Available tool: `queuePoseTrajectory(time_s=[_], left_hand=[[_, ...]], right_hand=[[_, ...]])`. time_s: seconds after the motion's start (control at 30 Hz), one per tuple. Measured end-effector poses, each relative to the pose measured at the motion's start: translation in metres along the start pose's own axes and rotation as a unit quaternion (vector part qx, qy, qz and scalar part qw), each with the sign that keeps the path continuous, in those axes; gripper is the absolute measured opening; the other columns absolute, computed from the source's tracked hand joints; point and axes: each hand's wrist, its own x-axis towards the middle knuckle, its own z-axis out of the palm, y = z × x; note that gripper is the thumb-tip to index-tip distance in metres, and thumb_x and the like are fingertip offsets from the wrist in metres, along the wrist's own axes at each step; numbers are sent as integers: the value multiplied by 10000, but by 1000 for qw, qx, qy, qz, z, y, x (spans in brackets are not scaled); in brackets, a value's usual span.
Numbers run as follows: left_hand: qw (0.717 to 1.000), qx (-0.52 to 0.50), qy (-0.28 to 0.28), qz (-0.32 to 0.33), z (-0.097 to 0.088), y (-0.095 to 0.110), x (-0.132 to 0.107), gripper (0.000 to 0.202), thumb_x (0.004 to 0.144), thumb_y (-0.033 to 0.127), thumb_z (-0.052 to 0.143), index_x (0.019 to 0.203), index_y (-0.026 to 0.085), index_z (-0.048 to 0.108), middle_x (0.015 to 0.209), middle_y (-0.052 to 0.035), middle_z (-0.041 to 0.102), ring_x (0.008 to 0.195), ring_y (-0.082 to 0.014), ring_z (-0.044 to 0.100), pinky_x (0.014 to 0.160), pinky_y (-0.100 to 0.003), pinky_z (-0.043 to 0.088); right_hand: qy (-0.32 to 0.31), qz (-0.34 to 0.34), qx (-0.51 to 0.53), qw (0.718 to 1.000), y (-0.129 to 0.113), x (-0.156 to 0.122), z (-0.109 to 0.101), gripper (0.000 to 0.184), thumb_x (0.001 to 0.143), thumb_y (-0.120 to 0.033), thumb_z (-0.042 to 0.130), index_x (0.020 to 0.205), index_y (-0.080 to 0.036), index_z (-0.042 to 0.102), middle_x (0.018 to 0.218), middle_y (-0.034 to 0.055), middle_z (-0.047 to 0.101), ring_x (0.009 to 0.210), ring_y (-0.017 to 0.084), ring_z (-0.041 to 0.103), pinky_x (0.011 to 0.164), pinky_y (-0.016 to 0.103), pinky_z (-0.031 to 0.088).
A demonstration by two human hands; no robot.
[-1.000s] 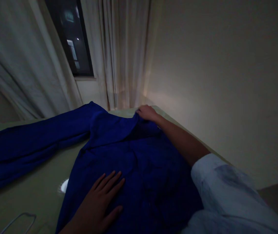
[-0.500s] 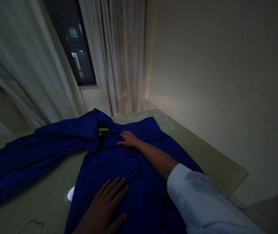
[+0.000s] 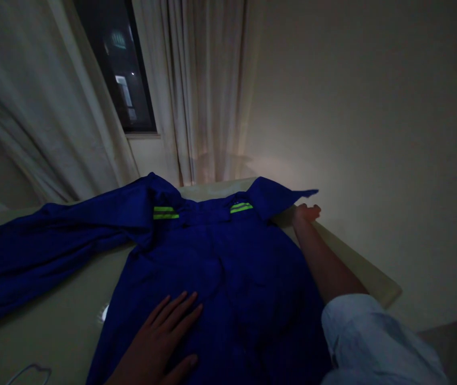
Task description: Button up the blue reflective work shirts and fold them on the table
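A blue garment [image 3: 220,256] lies spread across the surface [image 3: 71,305], a long sleeve [image 3: 71,230] running towards nine to ten o'clock and a pointed flap [image 3: 276,195] reaching out at one, by two lime-striped patches [image 3: 166,213] along its twelve o'clock edge. The cloth looks light, soft and limp, so it should crease or drag readily and seems hard to break; the flap's free tip or the sleeve's edge would make the surest pinch, with a flat palm steadying the body. From the garment's middle, the left hand [image 3: 158,334] is at seven o'clock, palm down on the cloth, fingers spread wide and gripping nothing. The right hand [image 3: 307,213] is at two o'clock, just below the flap's tip; whether its fingers touch or pinch cloth I cannot tell. Farther out, pale curtains [image 3: 200,96] hang towards twelve.
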Motion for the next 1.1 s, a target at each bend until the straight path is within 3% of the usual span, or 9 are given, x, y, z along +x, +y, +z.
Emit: queuePoseTrajectory(time_s=[0.1, 0.2, 0.3, 0.43, 0.57, 0.73, 0.8, 0.93, 1.1], left_hand=[[1000, 27, 7, 8, 0, 2, 1, 800, 1009, 599, 532, 1682, 377, 161, 1686, 1, 341, 1497, -296, 452, 1178, -485, 478], [998, 58, 21, 28, -3, 4, 4, 803, 1006, 594, 534, 1683, 354, 175, 1679, -11, 357, 1489, -296, 463, 1171, -466, 475], [995, 86, 35, 46, -7, 6, 7, 807, 1004, 576, 543, 1683, 320, 192, 1672, -24, 378, 1487, -282, 466, 1172, -427, 463], [987, 133, 51, 76, -10, 8, 8, 805, 996, 560, 558, 1676, 271, 237, 1657, -30, 411, 1473, -256, 484, 1146, -373, 474], [985, 142, 54, 78, -9, 8, 5, 814, 978, 536, 591, 1672, 275, 254, 1637, -25, 443, 1447, -251, 513, 1116, -359, 499], [988, 121, 45, 80, -8, 4, 4, 831, 967, 532, 619, 1671, 280, 257, 1637, -26, 444, 1438, -262, 524, 1119, -376, 495], [989, 120, 44, 78, -7, 4, 4, 824, 971, 548, 610, 1669, 281, 262, 1644, -24, 432, 1447, -265, 514, 1120, -386, 494], [988, 114, 56, 83, -8, 5, 5, 807, 980, 582, 581, 1665, 287, 273, 1640, -7, 437, 1450, -255, 509, 1120, -379, 486], [994, 87, 48, 44, -7, 9, 1, 785, 1005, 593, 538, 1670, 294, 251, 1687, -10, 355, 1513, -266, 422, 1207, -416, 390]], right_hand=[[91, 101, -8, 991, -2, -11, 17, 539, 997, -443, 513, 1472, -199, 579, 1255, 245, 708, 1279, 454, 612, 1118, 608, 423], [110, 139, 6, 984, -26, 8, 57, 535, 1077, -463, 339, 1495, -178, 513, 1280, 195, 719, 1237, 361, 664, 1048, 497, 508], [38, 127, 23, 991, -63, 32, 105, 577, 1025, -564, 517, 1458, -184, 523, 1264, 147, 741, 1158, 301, 712, 982, 396, 547], [-27, 138, 66, 988, -110, 61, 146, 773, 841, -434, 803, 1467, -87, 510, 1399, 281, 633, 1311, 415, 612, 1100, 521, 461], [-37, 95, 160, 982, -139, 109, 132, 615, 842, -307, 774, 1419, -184, 598, 1251, 155, 740, 1165, 322, 704, 1035, 433, 532], [96, 37, 373, 922, -140, 159, 83, 666, 1008, -284, 545, 1612, -390, 285, 1519, 58, 585, 1274, 174, 646, 1032, 401, 542], [96, 34, 408, 907, -131, 155, 78, 645, 966, -230, 618, 1566, -322, 401, 1488, 105, 609, 1243, 196, 661, 1041, 443, 536], [-19, -28, 237, 971, -118, 102, 101, 346, 928, -189, 698, 1270, -145, 688, 1221, 155, 743, 1118, 255, 708, 1046, 488, 531], [-138, -165, 114, 970, -137, 17, 135, 357, 934, -335, 766, 1251, -173, 736, 1279, 125, 732, 1211, 274, 672, 1117, 424, 485]])
